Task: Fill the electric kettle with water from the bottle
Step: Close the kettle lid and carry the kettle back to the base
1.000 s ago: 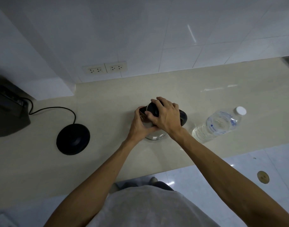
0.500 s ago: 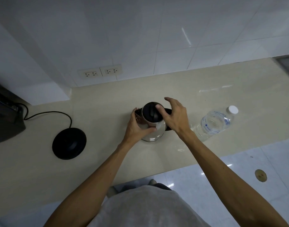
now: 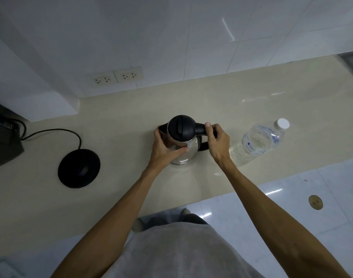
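Note:
A steel electric kettle [image 3: 184,148] with a black lid, which is down, stands upright on the beige counter [image 3: 191,101]. My left hand [image 3: 164,149] wraps around its steel body from the left, thumb across the front. My right hand [image 3: 216,143] grips the black handle on the kettle's right side, thumb on top near the lid's hinge. A clear plastic water bottle [image 3: 258,142] with a white cap on stands just right of my right hand, apart from the kettle.
The kettle's round black base [image 3: 79,167] lies on the counter to the left, its cord running to a dark appliance [image 3: 3,141] at the left edge. Two wall sockets [image 3: 118,77] sit above the counter's back edge. The counter's front edge runs below my forearms.
My right hand has moved off the lid's top and onto the handle. My left hand still holds the kettle's body. The lid is now fully visible.

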